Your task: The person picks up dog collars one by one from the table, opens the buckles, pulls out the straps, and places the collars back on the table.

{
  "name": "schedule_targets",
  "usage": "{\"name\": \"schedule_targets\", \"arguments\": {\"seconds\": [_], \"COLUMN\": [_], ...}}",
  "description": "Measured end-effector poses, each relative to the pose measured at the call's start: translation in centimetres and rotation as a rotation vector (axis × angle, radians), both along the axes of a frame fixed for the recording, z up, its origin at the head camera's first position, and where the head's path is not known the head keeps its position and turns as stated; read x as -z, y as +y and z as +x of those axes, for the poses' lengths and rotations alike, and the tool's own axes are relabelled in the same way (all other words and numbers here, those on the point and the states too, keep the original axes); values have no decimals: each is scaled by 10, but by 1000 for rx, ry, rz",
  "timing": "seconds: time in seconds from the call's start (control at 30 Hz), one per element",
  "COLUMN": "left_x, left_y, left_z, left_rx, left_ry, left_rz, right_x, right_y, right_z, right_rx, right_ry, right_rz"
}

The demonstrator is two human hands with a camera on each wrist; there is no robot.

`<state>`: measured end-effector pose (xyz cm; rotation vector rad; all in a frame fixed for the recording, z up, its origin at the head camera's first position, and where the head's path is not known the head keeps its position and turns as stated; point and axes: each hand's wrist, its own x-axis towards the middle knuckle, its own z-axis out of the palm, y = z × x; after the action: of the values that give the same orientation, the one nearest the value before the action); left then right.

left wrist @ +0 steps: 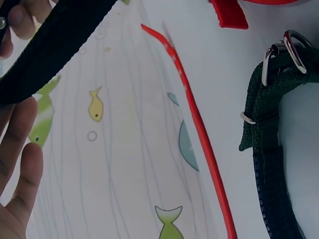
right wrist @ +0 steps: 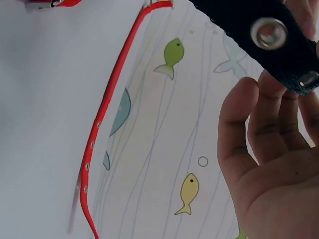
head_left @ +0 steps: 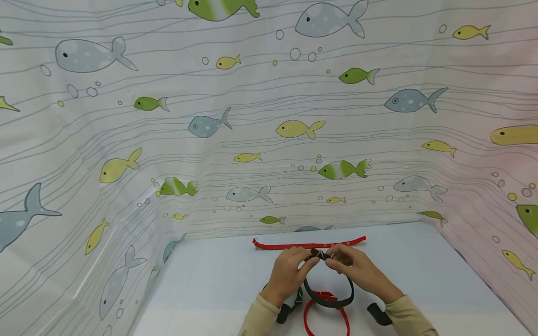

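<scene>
Both hands hold a dark collar (head_left: 329, 303), bent into a loop, up off the white table. My left hand (head_left: 290, 273) pinches it near its metal buckle (head_left: 321, 255), at the top of the loop. From the other side, the fingers and thumb of my right hand (head_left: 357, 268) grip the collar close to that buckle. Metal-ringed holes show along the dark webbing (right wrist: 234, 25) in the right wrist view. In the left wrist view the strap (left wrist: 55, 50) crosses the left fingers, and part of the hand is out of frame.
A red collar (head_left: 294, 246) lies stretched out along the back of the white table (head_left: 201, 280). Below the held loop is a second red collar (head_left: 325, 295), closed into a ring. Near the left wrist lies a dark green collar (left wrist: 269, 169) with metal rings. Fish-patterned sheeting (head_left: 252, 140) surrounds the table.
</scene>
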<state>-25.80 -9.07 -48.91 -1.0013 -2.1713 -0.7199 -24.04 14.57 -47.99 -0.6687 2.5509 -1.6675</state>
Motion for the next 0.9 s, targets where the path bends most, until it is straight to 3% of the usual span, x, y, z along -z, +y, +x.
{"name": "schedule_targets", "arguments": {"seconds": [0.13, 0.4, 0.6, 0.9], "left_x": [-1, 2, 1, -4], "left_y": [-2, 1, -1, -11], "left_z": [0, 0, 1, -2], "left_rx": [-12, 16, 12, -51], "left_ry": [-15, 8, -3, -43], "left_rz": [-1, -7, -3, 30], "right_x": [0, -3, 0, -1], "right_y": [3, -4, 0, 7], "right_z": [1, 2, 1, 0], "right_rx": [-35, 73, 28, -6], "right_ry": [-8, 18, 47, 51], "right_rz": [-5, 64, 46, 46]}}
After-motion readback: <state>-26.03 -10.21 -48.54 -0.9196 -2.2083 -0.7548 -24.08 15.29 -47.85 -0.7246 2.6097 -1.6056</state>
